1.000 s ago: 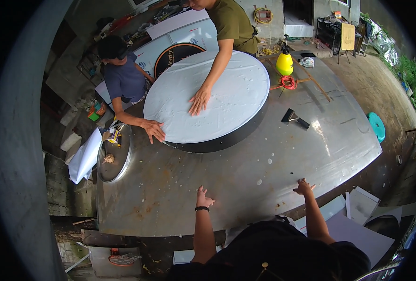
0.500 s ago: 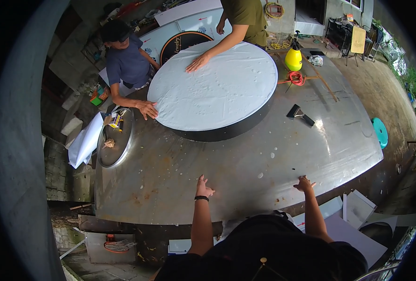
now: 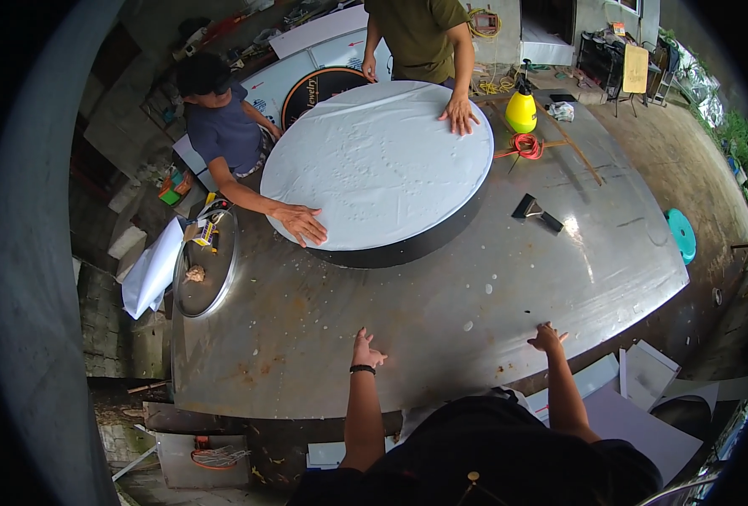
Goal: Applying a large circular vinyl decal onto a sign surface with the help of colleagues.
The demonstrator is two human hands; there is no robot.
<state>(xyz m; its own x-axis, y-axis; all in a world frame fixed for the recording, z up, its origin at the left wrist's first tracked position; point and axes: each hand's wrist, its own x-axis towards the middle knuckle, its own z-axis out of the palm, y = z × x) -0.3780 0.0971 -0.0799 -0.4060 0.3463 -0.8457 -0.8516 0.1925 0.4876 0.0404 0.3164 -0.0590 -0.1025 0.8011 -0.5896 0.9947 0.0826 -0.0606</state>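
My left hand (image 3: 367, 350), a dark band on its wrist, rests near the front edge of the metal table (image 3: 407, 316), fingers spread and holding nothing. To its right, my right hand (image 3: 548, 337) also lies by that edge, open with its fingers apart. Beyond both hands sits a large round drum shape with a pale, wrinkled covering sheet (image 3: 374, 160) and a dark side wall (image 3: 407, 249). A co-worker's hand (image 3: 300, 223) presses the sheet's near left rim. Another person's hand (image 3: 460, 114) lies flat on its far right part.
A black-headed squeegee-like tool (image 3: 538, 212) lies right of the drum. Behind it stand a yellow spray bottle (image 3: 521, 111) and a coiled red cord (image 3: 525, 145). At the left, a round metal-rimmed tray (image 3: 201, 291) holds small items. White panels (image 3: 648, 375) lean below the table's right edge.
The person in blue has slid a hand rightward along the sheet's near rim. The person in olive has moved a hand from the sheet's middle to its right side. My hands stay put.
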